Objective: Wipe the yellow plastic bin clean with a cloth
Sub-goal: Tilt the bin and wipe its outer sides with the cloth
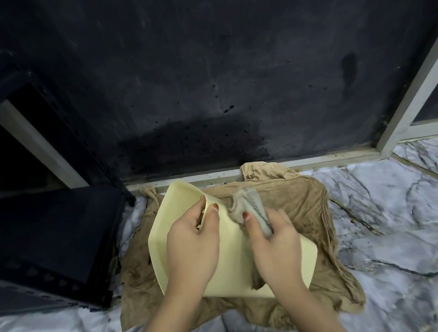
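Pale yellow bin (pixel 175 220) lying on a brown cloth (pixel 305 212) spread over marble-patterned floor (pixel 395 219), just in front of a dark, spattered wall (pixel 207 76) and a pale sill (pixel 315 161). Left hand (pixel 192 247) gripping the bin's upper edge, thumb on the near face and fingers curled behind; right hand (pixel 276 247) closed around a bunched grey rag (pixel 248 207), pressed to the bin's right side and slightly blurred. Dark metal shelf (pixel 44 227) at left, touching the brown cloth's edge.
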### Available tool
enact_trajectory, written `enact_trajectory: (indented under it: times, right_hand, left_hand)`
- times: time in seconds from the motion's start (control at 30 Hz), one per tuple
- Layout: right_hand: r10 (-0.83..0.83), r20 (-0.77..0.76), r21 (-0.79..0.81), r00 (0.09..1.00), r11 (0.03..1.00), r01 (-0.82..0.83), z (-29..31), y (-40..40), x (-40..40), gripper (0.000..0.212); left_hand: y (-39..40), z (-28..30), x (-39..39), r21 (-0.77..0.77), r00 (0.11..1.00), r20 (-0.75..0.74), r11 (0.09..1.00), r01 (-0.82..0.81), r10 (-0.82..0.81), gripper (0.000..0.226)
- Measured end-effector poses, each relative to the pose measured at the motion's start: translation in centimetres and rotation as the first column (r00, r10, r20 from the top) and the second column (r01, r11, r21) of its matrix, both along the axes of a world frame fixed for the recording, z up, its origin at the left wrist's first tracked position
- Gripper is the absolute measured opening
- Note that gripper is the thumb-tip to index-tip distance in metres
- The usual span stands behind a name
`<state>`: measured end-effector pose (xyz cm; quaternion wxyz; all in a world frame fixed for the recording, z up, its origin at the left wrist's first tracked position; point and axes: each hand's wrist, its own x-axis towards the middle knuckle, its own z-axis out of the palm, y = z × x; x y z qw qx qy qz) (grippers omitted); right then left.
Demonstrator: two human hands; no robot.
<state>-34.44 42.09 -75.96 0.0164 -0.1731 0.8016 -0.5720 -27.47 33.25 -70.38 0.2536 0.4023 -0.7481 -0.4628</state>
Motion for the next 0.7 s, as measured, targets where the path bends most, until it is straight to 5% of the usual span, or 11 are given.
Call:
enact_trajectory:
  times: [0.43, 0.7]
  right_hand:
    - [-0.151, 0.127, 0.095, 0.98, 0.986, 0.14, -5.1, 2.9, -3.2, 0.021]
    - [-0.175, 0.141, 0.088, 0.974, 0.983, 0.164, -6.7, 4.8, -3.0, 0.029]
  left_hand:
    - [-1.4, 0.0, 0.5, 0.182, 0.995, -0.058, 0.98, -0.075, 0.087, 0.034]
    - [-2.0, 1.4, 1.3, 0.548, 0.995, -0.079, 0.837, -0.011, 0.064, 0.007]
